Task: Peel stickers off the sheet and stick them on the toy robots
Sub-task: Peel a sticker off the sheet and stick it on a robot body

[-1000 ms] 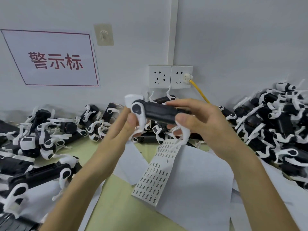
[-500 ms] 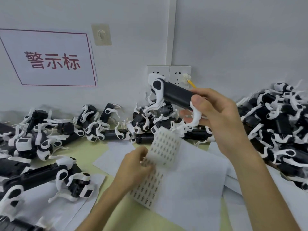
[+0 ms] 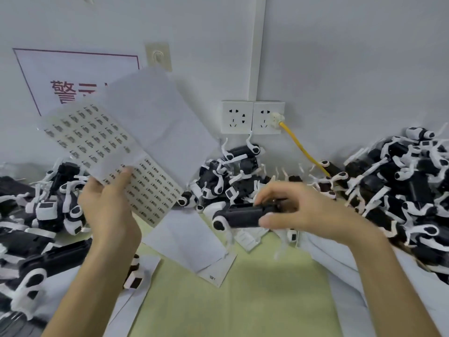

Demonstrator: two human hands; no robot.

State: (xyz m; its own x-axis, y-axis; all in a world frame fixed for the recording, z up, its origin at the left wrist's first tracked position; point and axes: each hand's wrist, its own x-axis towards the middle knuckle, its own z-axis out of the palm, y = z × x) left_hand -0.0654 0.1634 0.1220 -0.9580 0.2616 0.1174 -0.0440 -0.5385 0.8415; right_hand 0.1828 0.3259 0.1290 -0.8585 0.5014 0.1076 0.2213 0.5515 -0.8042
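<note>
Starting nearest, at the bottom of the frame: two bare forearms over a pale green tabletop [image 3: 267, 300], with loose white paper sheets [image 3: 189, 242] lying on it at centre and along both lower sides.

Holding the sticker sheet [image 3: 150, 186] up at centre left in the left grip [image 3: 109, 212], closed on its lower edge with the thumb on the printed face and the fingers behind. Lifted clear of the tabletop, tilted, stretching toward the upper left, with rows of small dark-printed stickers facing the camera and a plain white flap [image 3: 155, 117] folded back behind.

Clasping a black toy robot [image 3: 243, 216] at centre right in the right grip [image 3: 308, 212], curled round its right end with fingers over the top and thumb below. Lying sideways and low over the paper, with a white round joint at its left end and white legs dangling beneath; impossible to tell whether touching the sheets.

Farther back, heaped along the wall: a left pile [image 3: 48, 210], a middle pile [image 3: 230, 171] and a right pile [image 3: 401, 186] of black-and-white toy robots, tangled together.

Farthest, on the pale wall: twin sockets [image 3: 252, 117] above the middle pile, with a yellow cable [image 3: 301, 147] plugged into the right one and slanting down to the right; a red-bordered sign [image 3: 48, 76] at upper left, partly hidden behind the raised sheet.
</note>
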